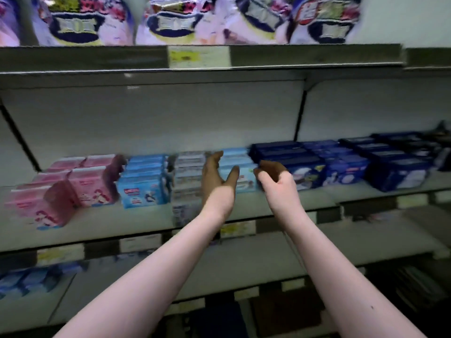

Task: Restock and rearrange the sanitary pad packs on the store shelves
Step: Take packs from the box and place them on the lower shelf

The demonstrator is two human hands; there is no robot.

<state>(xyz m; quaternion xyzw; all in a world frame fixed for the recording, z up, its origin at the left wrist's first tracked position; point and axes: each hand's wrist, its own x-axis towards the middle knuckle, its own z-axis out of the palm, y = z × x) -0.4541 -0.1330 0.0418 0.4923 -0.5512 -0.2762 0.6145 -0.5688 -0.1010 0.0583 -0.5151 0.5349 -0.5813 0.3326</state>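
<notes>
Rows of sanitary pad packs stand on the middle shelf [136, 230]: pink packs [92, 186] at the left, light blue packs [144, 189], grey-white packs [188, 176], a pale blue row [234, 159] and dark blue packs [288, 154] to the right. My left hand [216, 176] reaches in between the grey-white and pale blue rows, fingers straight, thumb spread. My right hand [274, 175] hovers at the front of the pale blue row beside the dark blue packs, fingers loosely curled, holding nothing. The picture is blurred.
The shelf above carries large purple-white packs [168, 20] and a yellow price tag [185, 56] on its edge. More dark blue packs [395, 167] fill the right bay. Lower shelves hold blue packs [29, 281] at the left. Bare shelf lies in front of the light blue packs.
</notes>
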